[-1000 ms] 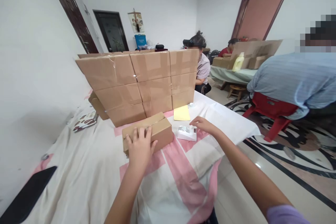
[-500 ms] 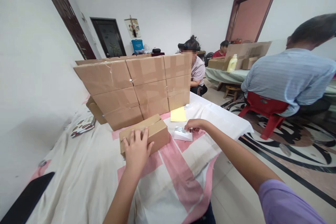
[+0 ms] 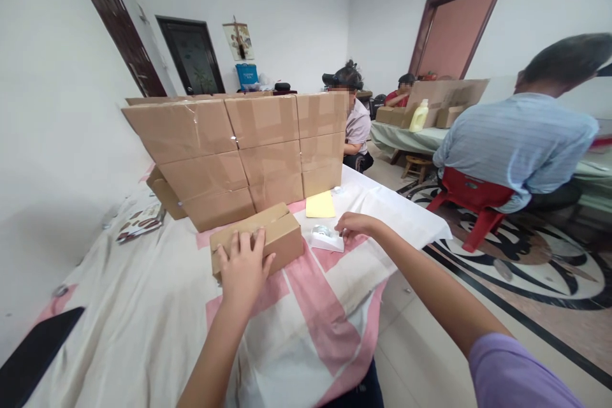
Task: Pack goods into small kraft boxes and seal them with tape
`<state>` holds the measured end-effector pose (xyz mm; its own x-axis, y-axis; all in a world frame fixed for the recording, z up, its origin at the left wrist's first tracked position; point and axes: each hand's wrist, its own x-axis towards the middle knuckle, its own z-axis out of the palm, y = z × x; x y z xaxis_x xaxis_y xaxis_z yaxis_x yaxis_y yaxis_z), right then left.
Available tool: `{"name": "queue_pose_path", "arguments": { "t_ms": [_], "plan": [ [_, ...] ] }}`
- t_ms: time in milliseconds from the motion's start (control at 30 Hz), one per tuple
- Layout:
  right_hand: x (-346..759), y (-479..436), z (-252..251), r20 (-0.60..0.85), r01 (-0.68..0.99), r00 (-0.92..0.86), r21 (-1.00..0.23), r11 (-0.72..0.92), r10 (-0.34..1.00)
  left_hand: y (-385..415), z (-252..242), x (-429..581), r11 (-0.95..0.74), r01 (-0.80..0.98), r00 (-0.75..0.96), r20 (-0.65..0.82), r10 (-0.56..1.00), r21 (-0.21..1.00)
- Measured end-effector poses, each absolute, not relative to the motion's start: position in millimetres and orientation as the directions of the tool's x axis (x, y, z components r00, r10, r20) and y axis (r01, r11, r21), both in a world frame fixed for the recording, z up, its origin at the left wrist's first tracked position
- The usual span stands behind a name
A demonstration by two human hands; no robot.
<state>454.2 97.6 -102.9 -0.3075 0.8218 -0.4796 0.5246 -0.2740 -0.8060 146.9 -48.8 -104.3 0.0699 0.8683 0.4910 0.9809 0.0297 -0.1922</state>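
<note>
My left hand (image 3: 243, 266) lies flat, fingers spread, on top of a small cardboard box (image 3: 282, 233) that rests on the pink-and-white cloth. My right hand (image 3: 354, 225) reaches over a white tape dispenser (image 3: 325, 240) just right of the box. Its fingers are curled at the dispenser's far end, and what they pinch is too small to see. A yellow paper (image 3: 320, 205) lies behind the dispenser.
A wall of stacked cardboard boxes (image 3: 239, 146) stands behind the small box. A booklet (image 3: 139, 224) lies at the left and a black object (image 3: 33, 357) at the near-left edge. The table's right edge (image 3: 430, 229) drops to the floor. Other people sit at tables beyond, one on a red chair (image 3: 466, 199).
My right hand has drawn in onto the tape dispenser and its fingers have curled. My left hand stays on the small box. The view has shifted slightly.
</note>
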Motion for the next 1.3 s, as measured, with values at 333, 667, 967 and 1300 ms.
{"name": "queue_pose_path", "arguments": {
  "t_ms": [333,667,967,1300],
  "plan": [
    [472,91,-120,-0.395,0.388,-0.446,-0.894,-0.224,0.803,-50,-104,148,0.035,0.976,0.076,0.493,0.867,-0.213],
    [482,92,-134,-0.318,0.265,-0.496,-0.942,-0.208,0.808,-51,-102,148,0.027,0.978,0.08,0.488,0.869,-0.208],
    [489,94,-149,-0.314,0.236,-0.466,-0.945,-0.226,0.827,-52,-101,149,0.033,0.977,0.073,0.477,0.876,-0.209],
    [495,95,-160,-0.3,0.218,-0.545,-0.952,-0.213,0.783,-51,-100,148,0.03,0.982,0.059,0.461,0.886,-0.185]
  ]
}}
